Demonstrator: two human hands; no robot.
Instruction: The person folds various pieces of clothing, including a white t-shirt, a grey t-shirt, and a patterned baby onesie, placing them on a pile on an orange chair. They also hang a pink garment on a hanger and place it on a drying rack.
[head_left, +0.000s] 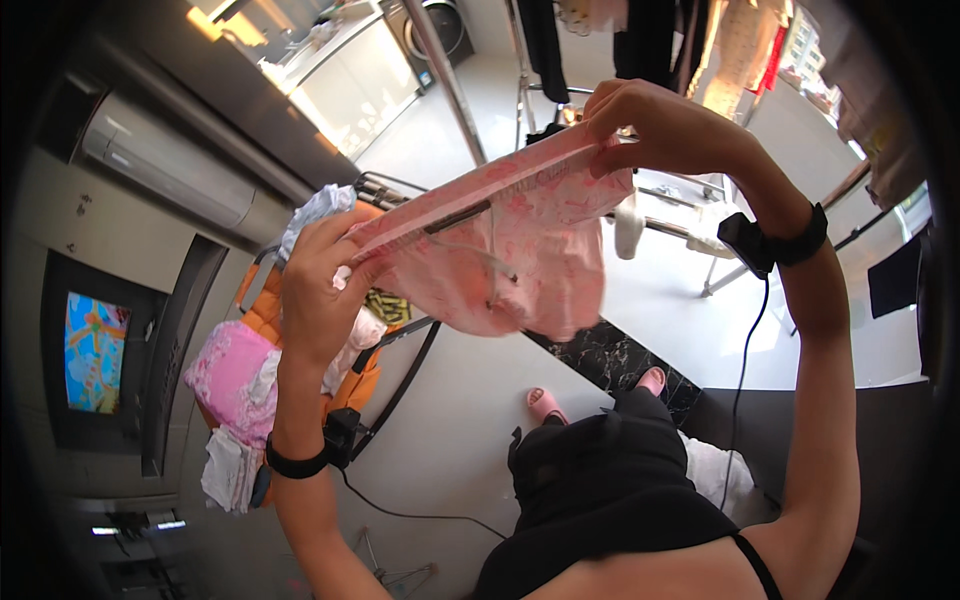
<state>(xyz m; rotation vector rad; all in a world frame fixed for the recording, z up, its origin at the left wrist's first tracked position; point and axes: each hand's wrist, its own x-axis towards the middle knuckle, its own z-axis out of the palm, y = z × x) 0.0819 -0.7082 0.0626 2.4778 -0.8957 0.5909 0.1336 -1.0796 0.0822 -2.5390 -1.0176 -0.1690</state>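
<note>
A pair of pink patterned shorts (525, 255) hangs stretched out before me by its waistband. My left hand (322, 281) grips one end of the band, thumb below and fingers above. At the other end, higher up in the view, my right hand (652, 124) pinches the band. A pale drawstring (491, 259) dangles from the waist, near a dark slot-like strip (457, 216) under the band. The legs of the shorts hang down loosely. Black straps with small devices and cables circle both wrists.
Left of me, an orange folding chair (262, 300) holds a pink garment (236, 375), folded white cloths (229, 469) and other laundry. Beyond the shorts, a metal drying rack (450, 82) stands near hanging clothes (544, 45). A washing machine (439, 34) is at the back; cables trail from my wrists.
</note>
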